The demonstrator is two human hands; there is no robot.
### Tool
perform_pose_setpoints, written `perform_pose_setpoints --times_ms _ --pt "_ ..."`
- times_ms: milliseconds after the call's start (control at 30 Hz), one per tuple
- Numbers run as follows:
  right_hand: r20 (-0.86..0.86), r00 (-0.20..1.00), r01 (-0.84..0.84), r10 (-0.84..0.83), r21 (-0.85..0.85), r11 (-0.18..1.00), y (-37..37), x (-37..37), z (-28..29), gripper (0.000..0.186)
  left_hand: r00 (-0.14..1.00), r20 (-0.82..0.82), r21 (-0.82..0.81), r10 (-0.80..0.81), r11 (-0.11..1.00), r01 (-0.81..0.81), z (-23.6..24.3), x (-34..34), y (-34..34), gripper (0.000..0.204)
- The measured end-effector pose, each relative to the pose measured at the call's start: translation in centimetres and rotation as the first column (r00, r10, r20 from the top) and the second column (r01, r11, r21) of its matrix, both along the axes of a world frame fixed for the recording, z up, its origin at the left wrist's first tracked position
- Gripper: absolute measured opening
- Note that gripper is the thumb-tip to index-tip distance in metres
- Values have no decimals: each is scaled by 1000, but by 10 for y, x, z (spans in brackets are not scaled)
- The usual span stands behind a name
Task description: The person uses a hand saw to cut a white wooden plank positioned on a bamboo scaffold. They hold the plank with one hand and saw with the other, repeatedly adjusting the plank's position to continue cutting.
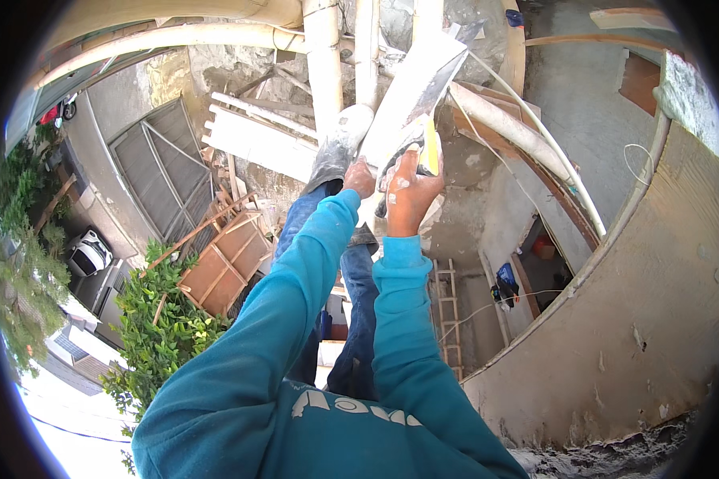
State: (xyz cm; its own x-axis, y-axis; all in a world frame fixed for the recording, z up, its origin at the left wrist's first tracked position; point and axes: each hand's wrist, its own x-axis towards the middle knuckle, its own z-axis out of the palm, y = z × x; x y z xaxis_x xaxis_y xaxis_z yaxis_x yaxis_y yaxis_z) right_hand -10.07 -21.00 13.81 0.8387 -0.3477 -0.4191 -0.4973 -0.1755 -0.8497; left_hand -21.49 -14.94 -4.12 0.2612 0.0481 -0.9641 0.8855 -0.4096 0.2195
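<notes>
Bamboo poles point(367, 64) are crossing up top, a rough concrete wall point(599, 335) is curving along the right, and a courtyard is sitting way down below, with a ladder point(447, 322) standing between the wall and the person's legs. Green leaves point(164, 319) are filling the left side, next to a brown wood panel point(225, 259) that's leaning at an angle.

Both hands are busy. Right hand point(411, 194) is wrapping around the dark grip of a long pale flat tool point(415, 84), right by a yellow strip point(431, 148). Left hand point(359, 177) is closing in a fist at its lower edge; what exactly those fingers are pinching, I can't tell. The tool is pointing up and away, over the poles. I'm guessing the two hands are working close together to keep something that long from wobbling, and the arms are reaching straight out to keep it clear of the legs.

As for writing: big white letters are showing on the teal sweatshirt point(256, 439), half lost in folds. I'm not spotting any readable label on the tool.
</notes>
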Motion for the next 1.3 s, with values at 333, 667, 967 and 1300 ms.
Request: perform_pose_setpoints --times_ms 333,667,967,1300 --pt "-254 959 180 -129 189 965 38 13 37 47 769 433 -38 470 862 -505 85 64 130 71" --pt "-212 972 117 -98 75 990 31 28 33 45 -128 940 147 -316 714 -685 435 241 316 100" --pt "-241 963 138 -122 51 989 24 23 15 45 -227 917 87 -328 719 -689 474 293 353 73" --pt "-278 960 56 -45 33 998 5 24 18 39 -364 926 -166 -102 755 -634 462 299 369 108"
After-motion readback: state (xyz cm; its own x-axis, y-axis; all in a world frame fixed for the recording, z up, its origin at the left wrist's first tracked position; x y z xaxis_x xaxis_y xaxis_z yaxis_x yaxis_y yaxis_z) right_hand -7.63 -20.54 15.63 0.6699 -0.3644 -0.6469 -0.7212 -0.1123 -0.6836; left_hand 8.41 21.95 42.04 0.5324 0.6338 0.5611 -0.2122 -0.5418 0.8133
